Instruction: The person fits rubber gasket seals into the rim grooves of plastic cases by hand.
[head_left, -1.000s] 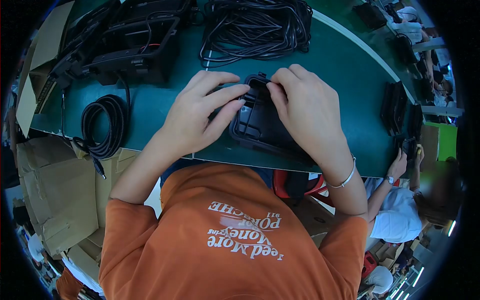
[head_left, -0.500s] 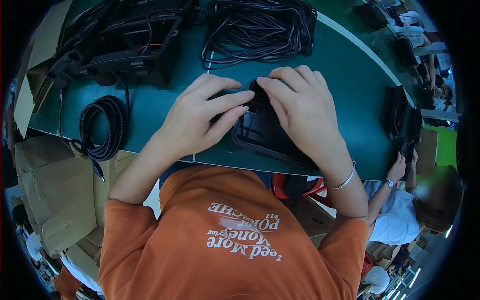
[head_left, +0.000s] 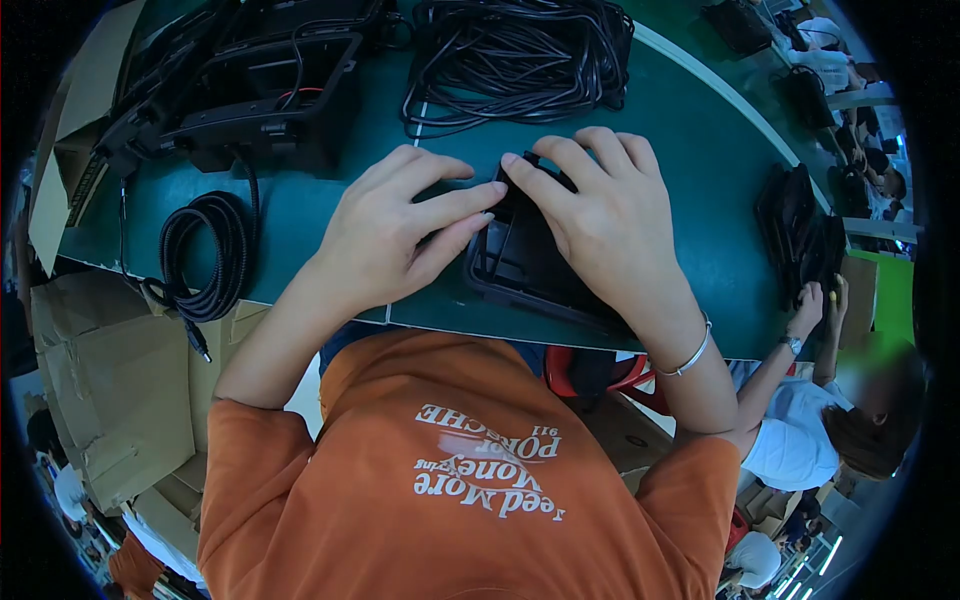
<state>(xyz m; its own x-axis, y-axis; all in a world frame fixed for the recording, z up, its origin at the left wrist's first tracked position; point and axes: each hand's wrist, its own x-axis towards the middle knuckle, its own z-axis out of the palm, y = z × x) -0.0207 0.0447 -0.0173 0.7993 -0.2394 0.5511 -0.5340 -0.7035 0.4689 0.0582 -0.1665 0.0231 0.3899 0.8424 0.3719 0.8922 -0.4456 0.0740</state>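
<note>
A black plastic case (head_left: 510,255) lies at the table's near edge in front of me, its inner compartments partly showing. My left hand (head_left: 395,225) is at its upper left side, thumb and index finger gripping the rim. Over the case's right part arches my right hand (head_left: 605,215), which covers much of it. The right thumb and fingers pinch at the far end of the case, around a small dark part (head_left: 531,157) too small to make out.
Beyond the case lies a big bundle of black cable (head_left: 515,75). Open black cases (head_left: 265,105) stand at the back left, with a coiled cable (head_left: 205,245) before them. Cardboard boxes (head_left: 120,380) flank the table. A co-worker (head_left: 795,435) handles black cases (head_left: 795,225) at right.
My right thumb has shifted slightly left along the far rim, and the right fingers have spread a little. My left hand stays almost still. The co-worker's hands have moved up.
</note>
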